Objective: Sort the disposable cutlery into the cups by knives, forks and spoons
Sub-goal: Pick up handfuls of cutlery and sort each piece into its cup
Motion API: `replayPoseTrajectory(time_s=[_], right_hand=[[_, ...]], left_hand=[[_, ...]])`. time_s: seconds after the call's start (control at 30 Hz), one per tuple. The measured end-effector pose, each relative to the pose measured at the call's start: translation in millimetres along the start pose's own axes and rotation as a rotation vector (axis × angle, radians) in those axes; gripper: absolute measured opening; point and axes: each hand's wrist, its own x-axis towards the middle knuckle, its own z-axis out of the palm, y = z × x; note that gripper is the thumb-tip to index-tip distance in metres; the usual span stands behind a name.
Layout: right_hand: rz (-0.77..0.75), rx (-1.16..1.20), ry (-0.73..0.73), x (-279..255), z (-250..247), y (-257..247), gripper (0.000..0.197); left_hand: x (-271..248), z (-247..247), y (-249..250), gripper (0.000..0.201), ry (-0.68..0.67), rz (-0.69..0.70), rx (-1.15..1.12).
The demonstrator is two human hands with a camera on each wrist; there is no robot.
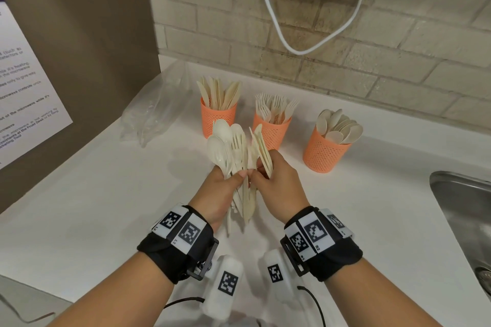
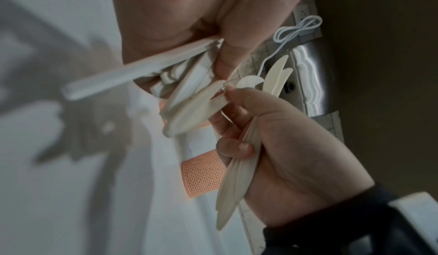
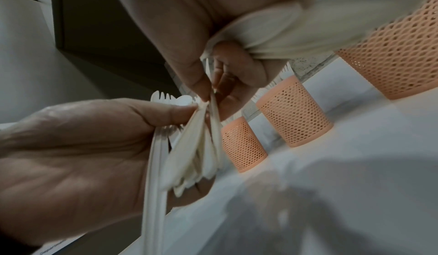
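Three orange mesh cups stand at the back of the white counter [image 1: 106,194]: the knife cup [image 1: 218,118], the fork cup [image 1: 271,134] and the spoon cup [image 1: 322,152]. My left hand [image 1: 224,190] grips a mixed bunch of cutlery [image 1: 229,151], spoons and forks fanned upward in front of the cups. My right hand [image 1: 275,178] holds several knives [image 1: 263,150] in its curled fingers, while its thumb and forefinger pinch one piece in the bunch [image 3: 189,156]. In the right wrist view the held knives [image 3: 296,30] stick out to the right, above the cups [image 3: 296,113].
A crumpled clear plastic bag [image 1: 156,109] lies left of the knife cup. A steel sink [image 1: 465,220] sits at the right edge. A white cable [image 1: 305,40] hangs over the brick wall. A brown panel with a printed notice [image 1: 26,87] closes off the left.
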Motion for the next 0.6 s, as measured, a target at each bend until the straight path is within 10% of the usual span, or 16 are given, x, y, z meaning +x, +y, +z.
replayPoseTrajectory(time_s=[0.37,0.6], right_hand=[[0.098,0.230,0.138,3.2,1.5,5.6,0.017],[0.169,0.398,-0.125,-4.7,-2.1,9.3,0.024]], left_hand=[[-1.0,1.2,3.6,0.038,0.027,-0.022,-0.090],[-1.6,2.1,4.5,0.029,-0.050,-0.028,-0.150]])
